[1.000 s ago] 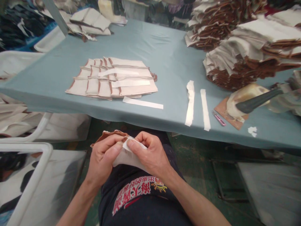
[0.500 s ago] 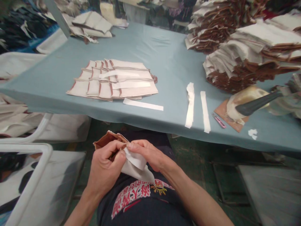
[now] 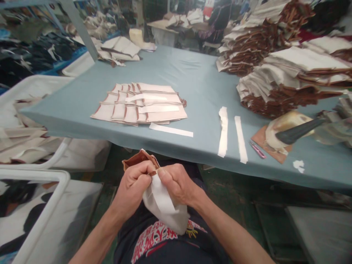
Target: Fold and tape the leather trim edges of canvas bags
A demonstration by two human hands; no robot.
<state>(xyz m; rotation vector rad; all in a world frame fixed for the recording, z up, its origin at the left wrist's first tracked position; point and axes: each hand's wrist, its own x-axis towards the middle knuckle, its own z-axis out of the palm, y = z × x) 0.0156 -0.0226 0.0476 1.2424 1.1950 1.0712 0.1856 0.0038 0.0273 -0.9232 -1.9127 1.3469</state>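
In front of my body, below the table edge, I hold a cream fabric piece (image 3: 176, 220) with a brown inside, like a small pouch. My left hand (image 3: 134, 187) is closed, thumb and fingers pinching its edge. Close beside it, my right hand (image 3: 177, 183) grips the same edge, thumb on top. A white strip (image 3: 165, 200) hangs down from between the hands over the cream cloth. The fingertips almost meet, and they hide the pinched spot.
On the blue table (image 3: 198, 88) lie cream pieces in overlapping rows (image 3: 154, 115), loose white strips (image 3: 223, 132), purple thread snips (image 3: 257, 149) and a pot with a dark handle (image 3: 291, 128) on a brown board. Brown-and-cream stacks (image 3: 275, 91) stand at right, white bins (image 3: 66, 183) at left.
The view has tilted up slightly. My hands have come closer together on the fabric edge, and the white strip now hangs longer and straighter over the cream cloth.
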